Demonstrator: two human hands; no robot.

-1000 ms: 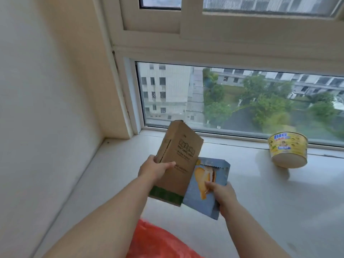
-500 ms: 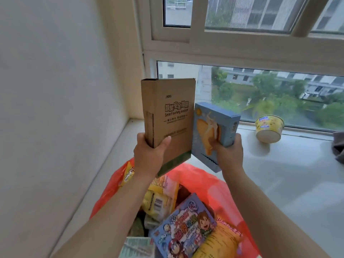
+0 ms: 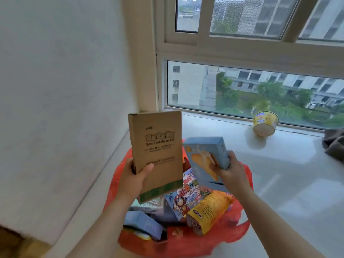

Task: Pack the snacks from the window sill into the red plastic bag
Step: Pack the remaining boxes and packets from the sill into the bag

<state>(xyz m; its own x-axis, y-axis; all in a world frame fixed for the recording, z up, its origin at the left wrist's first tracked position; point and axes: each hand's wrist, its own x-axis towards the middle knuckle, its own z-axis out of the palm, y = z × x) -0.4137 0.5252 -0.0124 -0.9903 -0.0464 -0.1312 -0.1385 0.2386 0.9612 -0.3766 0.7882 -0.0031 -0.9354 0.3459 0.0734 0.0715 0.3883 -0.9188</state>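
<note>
The left hand [image 3: 134,180] grips a brown box [image 3: 158,151]. The right hand [image 3: 231,173] grips a blue box [image 3: 206,155]. Both hands hover over the red plastic bag [image 3: 240,229].

We see a brown box [image 3: 158,155] w/ green base band, pale-blue box [image 3: 206,157] w/ orange print, red bag [image 3: 243,222], yellow packet [image 3: 210,209], cartoon-print pack [image 3: 188,196], yellow-and-white cup [image 3: 265,123] w/ blue lettering.

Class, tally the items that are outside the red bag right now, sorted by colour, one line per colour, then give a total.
Brown: 1, the brown box held by the left hand
Blue: 1, the blue box held by the right hand
Yellow: 1, the yellow bowl on the window sill
Total: 3
</note>
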